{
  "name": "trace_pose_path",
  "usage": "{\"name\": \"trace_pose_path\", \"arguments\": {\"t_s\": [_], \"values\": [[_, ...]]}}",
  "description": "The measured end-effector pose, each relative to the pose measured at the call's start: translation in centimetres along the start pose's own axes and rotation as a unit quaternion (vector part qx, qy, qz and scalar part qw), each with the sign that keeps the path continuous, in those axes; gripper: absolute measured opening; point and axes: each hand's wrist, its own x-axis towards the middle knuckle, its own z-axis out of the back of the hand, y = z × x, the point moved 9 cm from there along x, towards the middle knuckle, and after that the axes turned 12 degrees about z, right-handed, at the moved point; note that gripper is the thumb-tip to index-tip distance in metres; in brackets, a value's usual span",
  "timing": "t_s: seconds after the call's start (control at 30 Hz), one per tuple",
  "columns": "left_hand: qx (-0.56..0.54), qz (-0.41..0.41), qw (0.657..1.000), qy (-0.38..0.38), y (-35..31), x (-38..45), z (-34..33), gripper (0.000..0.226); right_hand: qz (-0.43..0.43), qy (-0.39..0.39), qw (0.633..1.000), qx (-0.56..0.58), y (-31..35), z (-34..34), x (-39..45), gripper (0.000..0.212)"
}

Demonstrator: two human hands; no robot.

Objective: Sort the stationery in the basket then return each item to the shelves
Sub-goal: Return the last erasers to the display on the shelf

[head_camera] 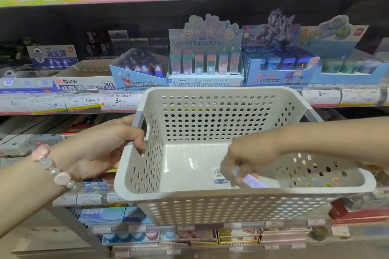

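Shelf (189,109) with price labels; Sanrio display box (205,63), blue eraser boxes (277,69) side by side.

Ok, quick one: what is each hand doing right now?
Left hand: grip curled round the basket's left handle, holding it up.
Right hand: inside the basket, fingers pinching a small purple item; motion blur hides what it is.
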Motion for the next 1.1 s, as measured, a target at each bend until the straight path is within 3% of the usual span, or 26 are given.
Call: {"name": "trace_pose_path", "arguments": {"t_s": [0.07,0.17,0.4,0.57,1.1], "values": [[-0.007,0.003,1.000,0.008,0.0,0.1,-0.2,0.043,0.016,-0.146,0.989,0.006,0.1,5.1,-1.5,0.012],[-0.009,0.004,1.000,0.018,0.0,0.1,-0.3,0.039,0.007,-0.355,0.934,0.045,-0.7,11.6,-5.8,0.013],[-0.006,0.000,1.000,0.018,-0.2,0.4,-0.1,0.048,-0.034,-0.537,0.843,-0.013,-2.8,18.1,-12.7,0.020],[-0.005,0.000,1.000,0.019,-0.1,0.4,-0.1,0.051,-0.056,-0.564,0.821,-0.066,-3.8,19.4,-12.3,0.032],[-0.007,-0.002,1.000,0.006,0.2,0.4,0.1,0.056,-0.065,-0.525,0.841,-0.108,-5.4,19.8,-10.6,0.033]]}}
